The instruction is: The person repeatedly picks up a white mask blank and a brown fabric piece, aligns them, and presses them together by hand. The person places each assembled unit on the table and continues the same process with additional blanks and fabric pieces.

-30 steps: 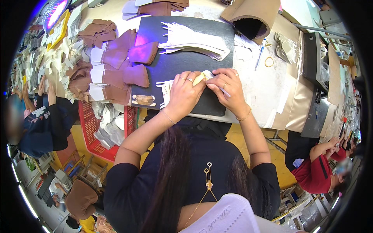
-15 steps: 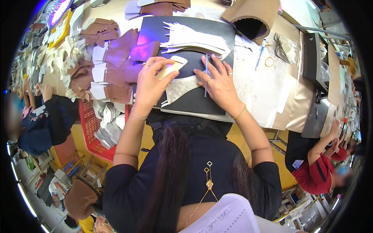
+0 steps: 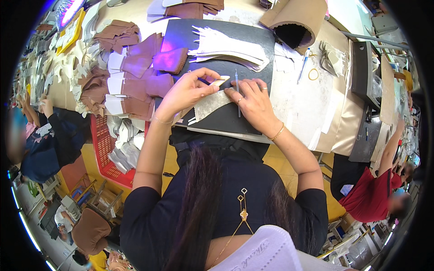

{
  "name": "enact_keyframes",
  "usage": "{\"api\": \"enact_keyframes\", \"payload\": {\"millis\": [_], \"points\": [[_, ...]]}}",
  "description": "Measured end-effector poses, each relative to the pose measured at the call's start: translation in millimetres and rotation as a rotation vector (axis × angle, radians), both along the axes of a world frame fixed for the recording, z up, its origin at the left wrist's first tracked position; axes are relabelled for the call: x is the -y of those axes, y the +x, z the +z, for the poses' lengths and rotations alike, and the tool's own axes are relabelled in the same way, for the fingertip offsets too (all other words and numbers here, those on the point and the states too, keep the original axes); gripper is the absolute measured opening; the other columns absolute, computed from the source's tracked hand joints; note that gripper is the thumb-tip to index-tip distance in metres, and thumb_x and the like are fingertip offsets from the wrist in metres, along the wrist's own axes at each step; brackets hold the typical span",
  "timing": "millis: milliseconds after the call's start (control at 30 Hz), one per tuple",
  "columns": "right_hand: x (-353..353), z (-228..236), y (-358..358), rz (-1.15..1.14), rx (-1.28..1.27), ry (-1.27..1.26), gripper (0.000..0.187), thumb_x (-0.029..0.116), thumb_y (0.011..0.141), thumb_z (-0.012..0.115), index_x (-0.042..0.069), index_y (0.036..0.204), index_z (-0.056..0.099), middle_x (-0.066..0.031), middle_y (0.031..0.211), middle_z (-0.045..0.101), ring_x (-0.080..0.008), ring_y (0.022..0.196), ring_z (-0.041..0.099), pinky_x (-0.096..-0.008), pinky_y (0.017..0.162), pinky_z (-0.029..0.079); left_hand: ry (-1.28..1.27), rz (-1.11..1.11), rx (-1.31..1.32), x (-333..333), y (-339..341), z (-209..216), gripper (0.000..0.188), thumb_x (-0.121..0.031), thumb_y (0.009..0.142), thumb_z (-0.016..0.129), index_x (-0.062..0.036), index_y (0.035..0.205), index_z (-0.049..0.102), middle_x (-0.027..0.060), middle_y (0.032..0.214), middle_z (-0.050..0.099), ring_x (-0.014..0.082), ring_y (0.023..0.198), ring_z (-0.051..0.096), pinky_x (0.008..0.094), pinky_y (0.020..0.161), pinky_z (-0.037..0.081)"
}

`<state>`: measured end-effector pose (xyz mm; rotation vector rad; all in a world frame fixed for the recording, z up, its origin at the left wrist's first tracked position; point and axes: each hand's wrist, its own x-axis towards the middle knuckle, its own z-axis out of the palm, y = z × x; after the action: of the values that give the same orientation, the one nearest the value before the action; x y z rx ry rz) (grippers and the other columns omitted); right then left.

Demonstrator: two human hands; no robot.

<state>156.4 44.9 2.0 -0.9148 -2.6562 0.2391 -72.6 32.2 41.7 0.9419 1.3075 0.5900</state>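
Observation:
My left hand point(image 3: 192, 92) pinches a small, flat, cream-coloured piece point(image 3: 220, 81) between thumb and fingers, seen nearly edge-on above the black board point(image 3: 228, 118). Beneath it lies a pale grey, speckled cut piece point(image 3: 209, 105) with a curved edge. My right hand point(image 3: 255, 103) rests at that piece's right end, thumb and index fingertip pressing down there. A thin translucent stick with a narrow tip point(image 3: 238, 97), like a pen refill, is tucked between its fingers. Just beyond both hands, a fanned stack of white cut pieces point(image 3: 228, 49) sits on the board.
Stacks of brown and white cut pieces point(image 3: 135, 83) cover the table at left. A red basket point(image 3: 101, 149) of grey pieces stands below the table edge. At right are a pen point(image 3: 304, 64), a rubber band point(image 3: 313, 74) and a rolled tan sheet point(image 3: 296, 20). Co-workers sit on both sides.
My left hand has moved right and slightly up, and the cream piece has turned from face-on to nearly edge-on. The fingers of my right hand have drawn in closer together.

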Motion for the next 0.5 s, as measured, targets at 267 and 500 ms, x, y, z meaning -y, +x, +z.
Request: {"api": "enact_keyframes", "payload": {"millis": [267, 500], "points": [[-4.4, 3.5, -3.9, 0.045, -0.075, -0.030, 0.012, 0.011, 0.081, 0.062, 0.012, 0.093, 0.059, -0.0056, 0.097, 0.055, -0.0245, 0.100, 0.056, -0.0429, 0.094, 0.037, 0.095, -0.022, -0.012, -6.6, 3.2, -17.8, 0.032, -0.017, 0.086, 0.071, -0.0001, 0.112, 0.062, 0.0031, 0.088, 0.058, 0.0052, 0.066, 0.053, 0.0207, 0.061, 0.044], [-3.2, 83.3, 19.9, 0.205, -0.117, -0.502, 0.011, 0.007, 0.078, 0.067, 0.009, 0.084, 0.058, -0.0020, 0.079, 0.055, -0.0220, 0.081, 0.059, -0.0319, 0.080, 0.043, 0.104, -0.136, -0.086, -6.4, 1.0, -20.7, 0.032, -0.014, 0.086, 0.070, -0.0004, 0.114, 0.060, 0.0036, 0.094, 0.058, 0.0049, 0.072, 0.055, 0.0212, 0.064, 0.045]]}}
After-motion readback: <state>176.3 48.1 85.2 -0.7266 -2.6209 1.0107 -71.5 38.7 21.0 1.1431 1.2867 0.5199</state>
